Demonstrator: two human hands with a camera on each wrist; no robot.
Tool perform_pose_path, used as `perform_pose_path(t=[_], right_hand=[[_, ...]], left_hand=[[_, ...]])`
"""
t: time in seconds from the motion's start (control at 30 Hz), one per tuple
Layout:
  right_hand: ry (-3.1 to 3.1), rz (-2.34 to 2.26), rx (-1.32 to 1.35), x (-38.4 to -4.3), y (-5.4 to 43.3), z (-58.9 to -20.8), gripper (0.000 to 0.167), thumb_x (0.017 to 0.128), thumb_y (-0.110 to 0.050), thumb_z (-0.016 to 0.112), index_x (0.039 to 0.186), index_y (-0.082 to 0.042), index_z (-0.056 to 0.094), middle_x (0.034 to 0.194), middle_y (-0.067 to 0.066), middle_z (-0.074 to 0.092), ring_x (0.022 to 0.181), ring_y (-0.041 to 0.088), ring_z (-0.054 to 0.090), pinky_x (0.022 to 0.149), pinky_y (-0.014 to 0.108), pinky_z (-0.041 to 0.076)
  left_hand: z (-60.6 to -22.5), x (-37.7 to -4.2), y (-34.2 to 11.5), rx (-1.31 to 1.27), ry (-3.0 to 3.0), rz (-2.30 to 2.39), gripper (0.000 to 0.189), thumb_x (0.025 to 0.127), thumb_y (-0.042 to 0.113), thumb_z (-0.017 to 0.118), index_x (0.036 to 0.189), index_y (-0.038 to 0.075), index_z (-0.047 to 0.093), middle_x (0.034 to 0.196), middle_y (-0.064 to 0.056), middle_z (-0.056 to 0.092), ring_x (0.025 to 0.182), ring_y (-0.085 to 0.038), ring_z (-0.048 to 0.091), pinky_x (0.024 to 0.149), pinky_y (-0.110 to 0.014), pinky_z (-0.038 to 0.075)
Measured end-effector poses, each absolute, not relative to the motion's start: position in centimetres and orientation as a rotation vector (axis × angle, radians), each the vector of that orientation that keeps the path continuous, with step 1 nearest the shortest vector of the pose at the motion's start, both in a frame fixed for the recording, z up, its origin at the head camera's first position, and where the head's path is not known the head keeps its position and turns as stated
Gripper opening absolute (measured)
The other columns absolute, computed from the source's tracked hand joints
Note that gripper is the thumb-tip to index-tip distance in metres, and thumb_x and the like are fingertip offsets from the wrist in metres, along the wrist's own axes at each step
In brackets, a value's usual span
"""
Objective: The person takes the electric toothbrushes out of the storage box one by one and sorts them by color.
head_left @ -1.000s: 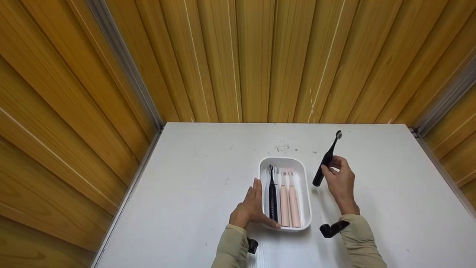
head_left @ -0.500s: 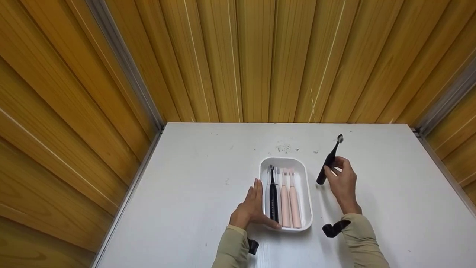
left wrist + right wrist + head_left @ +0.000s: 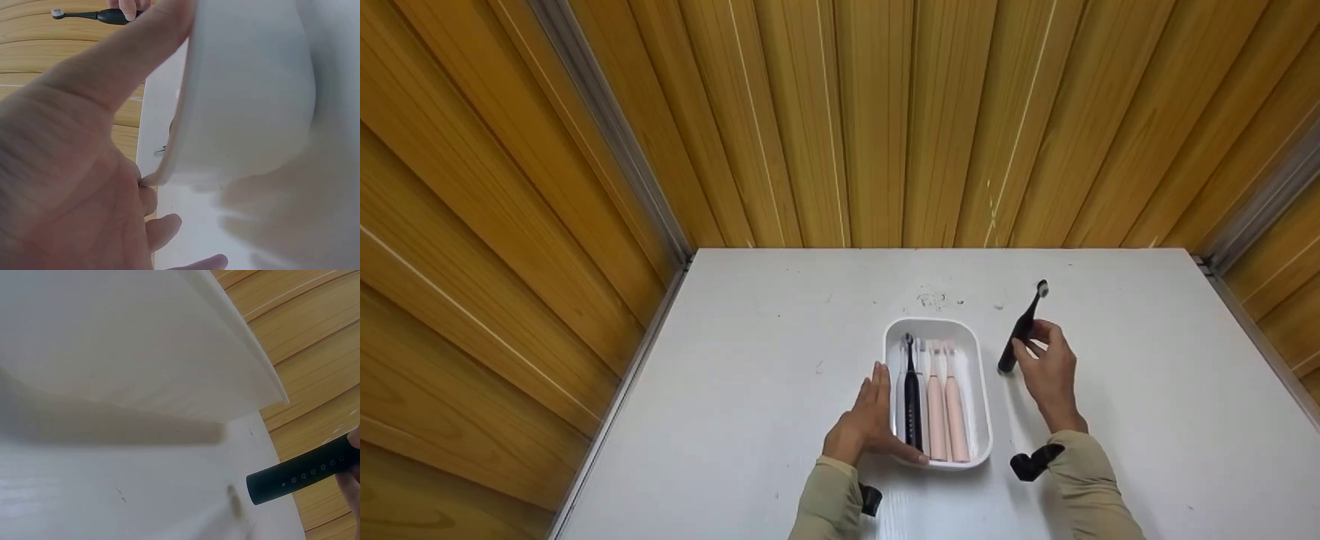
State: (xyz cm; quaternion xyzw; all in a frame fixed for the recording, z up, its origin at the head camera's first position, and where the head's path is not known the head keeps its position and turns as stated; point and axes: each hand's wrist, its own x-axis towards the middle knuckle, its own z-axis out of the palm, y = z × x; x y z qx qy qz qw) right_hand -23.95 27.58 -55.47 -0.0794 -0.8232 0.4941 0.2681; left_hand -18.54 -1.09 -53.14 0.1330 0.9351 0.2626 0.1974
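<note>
My right hand [image 3: 1050, 371] pinches a black electric toothbrush [image 3: 1020, 334] by its handle, a little right of a white tray [image 3: 985, 405]. The brush is tilted, head up and away from me. Its row of small button icons shows on the handle [image 3: 304, 469] in the right wrist view. With fingers straight, my left hand [image 3: 864, 424] rests along the tray's left side, the thumb over its near rim. Inside the tray lie another black electric toothbrush [image 3: 913, 409], two pink ones [image 3: 936, 416] and pale ones [image 3: 900, 397] partly hidden beside the black one.
The tray stands on a white table [image 3: 750, 375] with a few dark marks [image 3: 931, 300] near its far part. Yellow wood-look panels [image 3: 877, 120] rise behind the table and at both sides. A black wrist camera [image 3: 1035, 462] sits on the right sleeve.
My right hand has shifted slightly right, and the held toothbrush's head has come a little lower and nearer. The left hand and the tray stay almost the same.
</note>
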Motion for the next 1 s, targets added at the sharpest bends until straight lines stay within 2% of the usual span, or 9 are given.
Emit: perform_pose_path(t=[0.13,0.3,0.53,0.77,1.0], right_hand=[[-2.203,1.353,-0.212,-24.1,27.6,-55.9,0.037,0.082,0.006,0.067,0.116,0.009,0.053,0.103,0.017,0.062,0.102,0.033,0.062,0.083,0.018,0.054],[-2.201,1.394,-0.194,-24.2,27.6,-56.3,0.037,0.082,0.006,0.066,0.117,0.01,0.052,0.105,0.02,0.06,0.104,0.033,0.06,0.082,0.009,0.051],[-2.184,1.382,-0.199,-24.2,27.6,-56.5,0.036,0.082,0.007,0.067,0.115,0.01,0.054,0.102,0.017,0.062,0.102,0.035,0.062,0.084,0.015,0.053],[-2.205,1.388,-0.16,-24.1,27.8,-56.8,0.037,0.083,0.008,0.066,0.117,0.012,0.051,0.107,0.023,0.059,0.104,0.035,0.059,0.084,0.007,0.049],[-2.196,1.344,-0.132,-24.0,27.6,-57.1,0.039,0.082,0.008,0.067,0.117,0.012,0.05,0.107,0.021,0.059,0.104,0.038,0.06,0.086,0.01,0.049]], left_hand=[[-53.1,-18.5,-1.1,0.372,2.625,0.725,0.148,0.05,0.057,0.089,0.154,0.006,-0.003,0.162,-0.01,-0.002,0.148,-0.032,0.009,0.112,-0.049,0.034],[-53.2,-18.6,-1.1,0.381,2.622,0.731,0.148,0.05,0.057,0.089,0.154,0.006,-0.004,0.162,-0.011,-0.002,0.148,-0.032,0.009,0.113,-0.048,0.032],[-53.4,-18.6,-1.1,0.378,2.619,0.743,0.149,0.049,0.057,0.09,0.154,0.007,-0.004,0.162,-0.01,-0.003,0.149,-0.032,0.008,0.114,-0.047,0.031],[-53.1,-18.5,-1.1,0.367,2.616,0.726,0.148,0.05,0.058,0.089,0.154,0.008,-0.003,0.162,-0.009,-0.003,0.149,-0.03,0.008,0.113,-0.049,0.032],[-53.1,-18.6,-1.1,0.356,2.605,0.752,0.149,0.049,0.057,0.09,0.154,0.008,-0.003,0.162,-0.008,-0.004,0.149,-0.03,0.006,0.116,-0.046,0.028]])
